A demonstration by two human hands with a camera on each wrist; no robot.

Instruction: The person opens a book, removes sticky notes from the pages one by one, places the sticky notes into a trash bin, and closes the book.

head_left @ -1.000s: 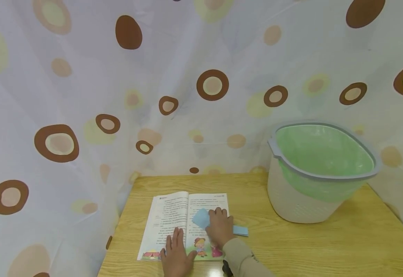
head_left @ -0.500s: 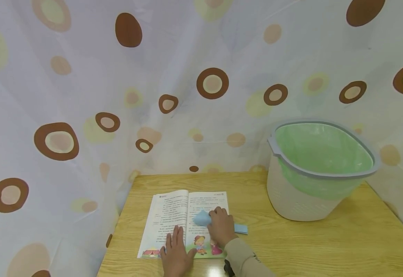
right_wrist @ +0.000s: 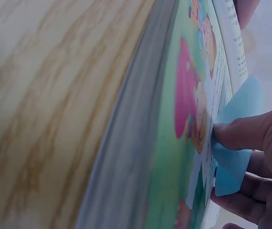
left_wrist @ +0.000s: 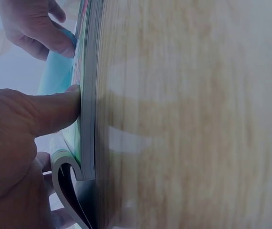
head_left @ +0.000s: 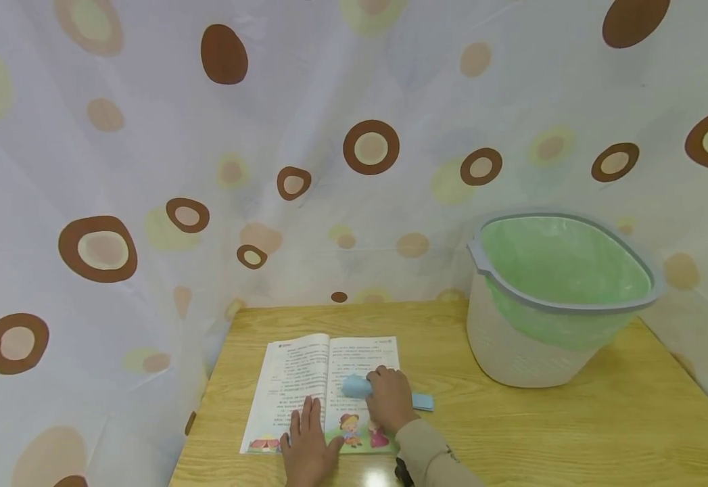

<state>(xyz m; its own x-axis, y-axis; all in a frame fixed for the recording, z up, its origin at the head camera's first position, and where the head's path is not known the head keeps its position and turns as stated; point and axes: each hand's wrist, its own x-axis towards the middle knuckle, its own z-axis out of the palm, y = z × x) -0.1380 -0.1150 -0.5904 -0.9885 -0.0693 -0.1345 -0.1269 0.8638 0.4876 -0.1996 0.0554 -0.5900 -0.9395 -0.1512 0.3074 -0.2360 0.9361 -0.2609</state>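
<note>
An open illustrated book (head_left: pixel 293 379) lies on the table, text on both pages and cartoon figures along the bottom. Across its lower left page and centre fold my left hand (head_left: pixel 308 446) rests, fingers spread; the thumb presses the right page's lower edge in the left wrist view. Over the right page my right hand (head_left: pixel 390 399) pinches a light blue sheet of paper (head_left: pixel 356 387) between thumb and fingers. The paper's curled part (right_wrist: pixel 238 107) shows in the right wrist view. A flat blue end (head_left: pixel 422 402) sticks out past the book's right edge; its middle is hidden beneath the hand.
A tall white-and-green basket (head_left: pixel 530 345) with a grey rim stands on the right of the wooden table (head_left: pixel 512 439). Behind and to the left hangs a pale curtain (head_left: pixel 305 122) with brown and yellow ovals.
The blue paper's left part has gone from a wide flared shape to a narrower, rounded one under my right hand. My left hand stays in place on the book.
</note>
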